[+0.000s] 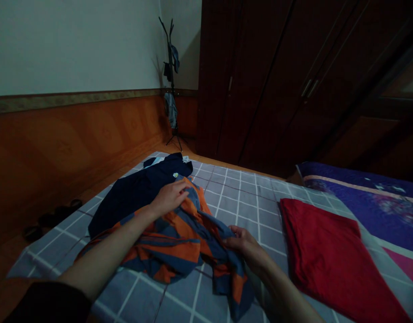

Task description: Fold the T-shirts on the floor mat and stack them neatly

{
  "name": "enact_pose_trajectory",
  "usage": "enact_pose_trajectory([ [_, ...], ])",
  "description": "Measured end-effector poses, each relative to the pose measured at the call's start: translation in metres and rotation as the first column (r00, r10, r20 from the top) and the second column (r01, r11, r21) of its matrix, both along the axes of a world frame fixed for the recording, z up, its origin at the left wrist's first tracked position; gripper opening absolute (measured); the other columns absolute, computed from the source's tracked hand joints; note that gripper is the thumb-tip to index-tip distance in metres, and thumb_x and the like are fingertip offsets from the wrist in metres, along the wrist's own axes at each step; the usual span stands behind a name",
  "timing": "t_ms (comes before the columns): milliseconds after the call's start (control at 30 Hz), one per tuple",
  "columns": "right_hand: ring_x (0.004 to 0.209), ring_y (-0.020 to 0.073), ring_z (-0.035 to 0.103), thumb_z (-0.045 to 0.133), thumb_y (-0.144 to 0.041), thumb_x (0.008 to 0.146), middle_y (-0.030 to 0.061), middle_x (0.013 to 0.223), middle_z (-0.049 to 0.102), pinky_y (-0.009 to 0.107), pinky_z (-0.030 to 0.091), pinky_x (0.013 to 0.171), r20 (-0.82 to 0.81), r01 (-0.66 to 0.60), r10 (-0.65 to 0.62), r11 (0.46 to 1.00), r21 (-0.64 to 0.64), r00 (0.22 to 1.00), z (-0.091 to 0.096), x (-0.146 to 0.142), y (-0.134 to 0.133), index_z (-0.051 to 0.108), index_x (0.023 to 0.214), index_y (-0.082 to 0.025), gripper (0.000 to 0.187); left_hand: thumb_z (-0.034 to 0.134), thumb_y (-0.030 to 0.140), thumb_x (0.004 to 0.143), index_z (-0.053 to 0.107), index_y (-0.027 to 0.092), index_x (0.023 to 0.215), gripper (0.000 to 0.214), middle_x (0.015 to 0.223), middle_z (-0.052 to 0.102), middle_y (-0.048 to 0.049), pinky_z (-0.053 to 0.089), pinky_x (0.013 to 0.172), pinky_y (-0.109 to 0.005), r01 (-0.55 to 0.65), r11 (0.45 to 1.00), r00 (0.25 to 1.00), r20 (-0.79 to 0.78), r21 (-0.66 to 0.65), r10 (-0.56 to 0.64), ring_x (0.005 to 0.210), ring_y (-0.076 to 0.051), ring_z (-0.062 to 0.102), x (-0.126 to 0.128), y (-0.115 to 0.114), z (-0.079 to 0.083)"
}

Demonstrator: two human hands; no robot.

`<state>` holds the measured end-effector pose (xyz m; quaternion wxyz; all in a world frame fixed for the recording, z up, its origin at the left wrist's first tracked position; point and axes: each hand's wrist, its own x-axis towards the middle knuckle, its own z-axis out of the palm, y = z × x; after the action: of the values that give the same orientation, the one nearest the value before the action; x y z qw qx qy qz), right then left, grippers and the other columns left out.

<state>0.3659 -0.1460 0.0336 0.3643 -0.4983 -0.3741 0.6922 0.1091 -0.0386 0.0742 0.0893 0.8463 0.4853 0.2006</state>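
An orange and blue-grey striped garment (179, 240) lies crumpled on a bed with a grey checked sheet (242, 193). My left hand (171, 195) is closed on its far edge, with the fingers curled into the cloth. Nearer and to the right, my right hand (242, 244) pinches another part of the same garment, and a loose end hangs down below it. Beyond my left forearm lies a dark navy shirt (135, 193) with a small badge, partly covered by the striped cloth.
On the right lies a folded red cloth (327, 251). A purple patterned mattress or quilt (368, 193) borders the bed there. Dark wardrobes (260, 80) stand behind, beside a coat stand (171, 80). Dark shoes or sandals (54, 217) sit on the floor at left.
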Motion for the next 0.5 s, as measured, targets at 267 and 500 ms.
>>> enact_pose_trajectory([
  [267,0.057,0.0133,0.057,0.071,-0.036,0.060,0.0006,0.070,0.063,0.023,0.045,0.054,0.187,-0.008,-0.011,0.995,0.101,0.982,0.023,0.023,-0.040,0.059,0.085,-0.015,0.034,0.044,0.007,0.079,0.059,0.022,0.112,0.039,0.126,0.057,-0.0073,0.042,0.096,-0.037,0.138,0.983,0.962,-0.219,-0.122,-0.162,0.112,-0.023,0.055,0.022,0.079,-0.033],
  [500,0.055,0.0159,0.057,0.062,-0.045,0.068,0.0011,0.061,0.061,0.023,0.043,0.048,0.603,0.103,-0.232,0.965,0.240,0.763,0.049,0.073,-0.107,0.064,0.073,-0.018,0.028,0.049,0.012,0.074,0.058,0.018,0.074,0.011,0.083,0.064,-0.0038,0.046,0.080,-0.030,0.309,0.921,0.907,-0.218,-0.236,-0.360,0.083,-0.019,0.060,0.026,0.045,0.000],
])
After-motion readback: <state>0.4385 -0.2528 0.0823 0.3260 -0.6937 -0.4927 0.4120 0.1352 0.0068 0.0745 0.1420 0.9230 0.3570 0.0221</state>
